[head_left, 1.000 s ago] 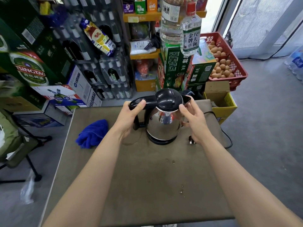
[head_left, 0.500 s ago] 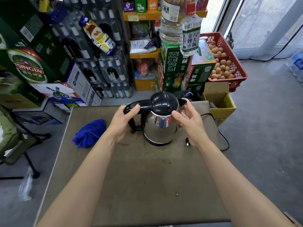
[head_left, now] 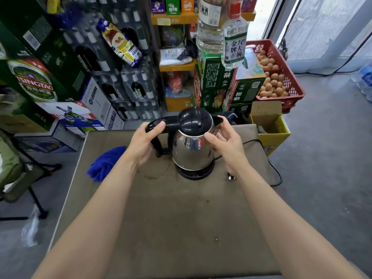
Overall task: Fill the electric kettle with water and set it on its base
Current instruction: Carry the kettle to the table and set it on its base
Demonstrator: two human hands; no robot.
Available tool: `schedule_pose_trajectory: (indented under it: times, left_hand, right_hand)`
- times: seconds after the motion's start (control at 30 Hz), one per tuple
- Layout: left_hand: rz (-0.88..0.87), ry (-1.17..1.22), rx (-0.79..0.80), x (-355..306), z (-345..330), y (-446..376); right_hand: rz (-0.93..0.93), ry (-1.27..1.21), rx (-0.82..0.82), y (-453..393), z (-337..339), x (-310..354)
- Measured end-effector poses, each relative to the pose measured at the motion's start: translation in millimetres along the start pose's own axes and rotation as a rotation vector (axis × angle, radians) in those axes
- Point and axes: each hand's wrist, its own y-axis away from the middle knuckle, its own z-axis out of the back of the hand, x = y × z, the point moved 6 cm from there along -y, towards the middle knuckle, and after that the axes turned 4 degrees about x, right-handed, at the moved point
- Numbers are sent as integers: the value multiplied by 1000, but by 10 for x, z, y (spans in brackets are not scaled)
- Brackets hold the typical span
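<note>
A steel electric kettle (head_left: pixel 191 152) with a black lid and black handle stands on its round black base (head_left: pixel 194 173) on the brown table (head_left: pixel 171 218). My left hand (head_left: pixel 144 146) is wrapped around the handle, thumb on top. My right hand (head_left: pixel 226 141) rests against the kettle's right side near the spout, fingers spread on the steel and lid rim. The lid is closed. The base's black cord (head_left: pixel 269 158) runs off to the right, and its plug (head_left: pixel 231 176) lies loose on the table.
A blue cloth (head_left: pixel 104 165) lies left of the kettle. Behind the table stand beer cartons (head_left: pixel 32 81), bottle packs, green boxes and a red crate of eggs (head_left: pixel 275 77). A yellow box (head_left: pixel 269 125) sits at the table's far right corner. A folding chair (head_left: pixel 14 174) is at left.
Both hands stay on the kettle. My left thumb has slid a little along the handle top, and the view has shifted slightly.
</note>
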Motion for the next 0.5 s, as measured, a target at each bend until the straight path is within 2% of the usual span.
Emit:
schedule_pose_trajectory:
  times: [0.5]
  left_hand:
    - [41,10,-50,115,-77,152]
  right_hand:
    - [-13,-9,-27,186,97,-61]
